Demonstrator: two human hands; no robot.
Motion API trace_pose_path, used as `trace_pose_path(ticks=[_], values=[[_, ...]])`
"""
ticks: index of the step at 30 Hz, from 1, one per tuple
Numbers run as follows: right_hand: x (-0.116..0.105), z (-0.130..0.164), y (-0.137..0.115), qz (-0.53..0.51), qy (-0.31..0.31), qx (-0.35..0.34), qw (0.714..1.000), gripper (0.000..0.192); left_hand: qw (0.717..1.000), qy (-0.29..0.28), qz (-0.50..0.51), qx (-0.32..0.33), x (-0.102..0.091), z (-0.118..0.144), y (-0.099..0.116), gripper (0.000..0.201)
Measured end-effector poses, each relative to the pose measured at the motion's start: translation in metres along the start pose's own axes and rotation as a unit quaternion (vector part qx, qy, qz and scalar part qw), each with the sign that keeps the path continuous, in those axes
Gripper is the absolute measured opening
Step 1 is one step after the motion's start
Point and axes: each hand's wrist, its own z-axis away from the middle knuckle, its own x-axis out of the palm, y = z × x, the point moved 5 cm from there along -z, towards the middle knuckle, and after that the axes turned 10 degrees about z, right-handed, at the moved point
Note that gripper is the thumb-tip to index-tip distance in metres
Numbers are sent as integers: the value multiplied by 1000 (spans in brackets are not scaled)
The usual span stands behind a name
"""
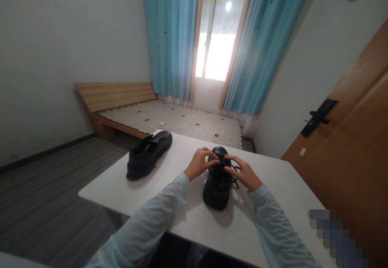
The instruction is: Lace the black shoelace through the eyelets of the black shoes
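Observation:
A black lace-up shoe [216, 191] stands on the white table in front of me, its toe pointing away and its heel toward me. My left hand [202, 162] comes in from the left, thumb and fingers pinched at the black shoelace [222, 162] over the shoe's tongue. From the right, my right hand [242, 171] pinches at the same lacing with thumb and forefinger. Loose lace ends hang down on the shoe's right side. Fine lace detail between the fingertips is too small and dark to make out.
Another black shoe [148, 155] rests at the table's left side. Behind the white table [182, 146] is a bed [194, 122] with a small white object [161, 125] on it. A wooden door [342, 138] stands at the right; blue curtains [172, 37] flank the window.

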Motion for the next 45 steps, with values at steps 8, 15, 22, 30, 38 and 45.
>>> trace_pose_path(ticks=[8,15,22,30,38,45], values=[[1,0,1,16,-16,-3,1000,38,1000,5,25,-7,7,0,2,15],[1,-1,0,32,-15,-18,999,39,994,-11,100,-34,14,1,-4,19],[1,-1,2,32,-15,-25,999,38,991,-17,126,-44,15,1,-8,19],[-1,-5,3,-10,1,-37,999,39,973,-50,218,-51,13,-2,-9,21],[1,-5,6,-25,-3,-34,999,39,941,-54,324,-84,9,-3,-14,30],[1,-5,5,-36,6,-31,999,41,921,-7,385,-58,7,-5,-12,21]])
